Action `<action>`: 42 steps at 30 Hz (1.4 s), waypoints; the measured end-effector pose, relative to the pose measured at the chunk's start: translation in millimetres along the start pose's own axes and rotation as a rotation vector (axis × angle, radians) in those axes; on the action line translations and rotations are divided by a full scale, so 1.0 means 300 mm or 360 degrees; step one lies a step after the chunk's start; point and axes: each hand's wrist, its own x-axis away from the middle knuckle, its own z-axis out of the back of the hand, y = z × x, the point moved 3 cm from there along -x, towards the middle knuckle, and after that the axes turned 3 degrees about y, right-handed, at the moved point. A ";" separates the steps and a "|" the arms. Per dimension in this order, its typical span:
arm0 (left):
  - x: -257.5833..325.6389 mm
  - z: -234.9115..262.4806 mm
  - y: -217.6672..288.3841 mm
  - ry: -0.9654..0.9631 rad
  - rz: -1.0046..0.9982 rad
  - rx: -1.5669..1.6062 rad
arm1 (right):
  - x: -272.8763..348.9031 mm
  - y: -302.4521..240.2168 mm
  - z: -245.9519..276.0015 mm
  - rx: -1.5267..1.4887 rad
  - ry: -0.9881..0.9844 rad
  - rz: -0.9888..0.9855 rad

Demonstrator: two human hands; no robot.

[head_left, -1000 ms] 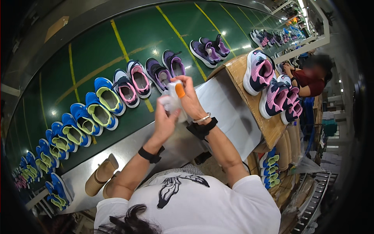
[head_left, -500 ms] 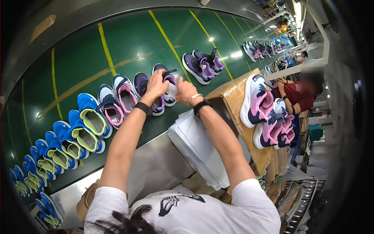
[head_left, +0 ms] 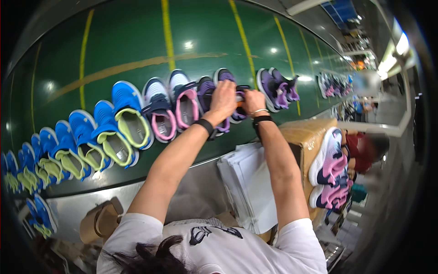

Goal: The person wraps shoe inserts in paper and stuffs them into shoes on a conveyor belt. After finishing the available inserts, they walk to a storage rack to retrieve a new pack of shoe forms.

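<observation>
A dark purple sneaker (head_left: 222, 75) with a purple lining lies on the green conveyor belt, partly covered by my hands. My left hand (head_left: 223, 100) is closed over its upper. At its opening, by the dark strap, my right hand (head_left: 254, 101) is curled with fingers bent; what they pinch is hidden. A small orange patch shows between the hands. The matching dark purple sneaker (head_left: 205, 91) sits just left, half behind my left wrist. Beyond my right hand stands another dark purple pair (head_left: 273, 89).
Left along the belt (head_left: 132, 41) are a navy-white-pink pair (head_left: 157, 107) and a row of blue sneakers with lime linings (head_left: 125, 98). A stack of white paper (head_left: 248, 178) stands before me. Right of it, a cardboard box (head_left: 301, 137) carries pink-navy sneakers (head_left: 329, 157). A co-worker (head_left: 360, 150) is beyond.
The view has shifted, so the belt and shoes appear farther right. My hands have come closer together over the sneaker. The white patch in its opening no longer shows.
</observation>
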 end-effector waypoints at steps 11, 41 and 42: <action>0.361 0.662 0.226 -0.0031 -0.0345 0.0197 | -0.047 -0.160 0.286 0.0410 -0.0309 0.0073; 1.442 1.573 0.078 -0.0019 0.0432 -0.0837 | 0.868 -1.543 0.444 -0.2813 -0.0519 0.0643; 1.391 1.578 0.148 0.0165 0.0246 -0.0603 | 0.867 -1.476 0.502 -0.2892 -0.0596 0.0703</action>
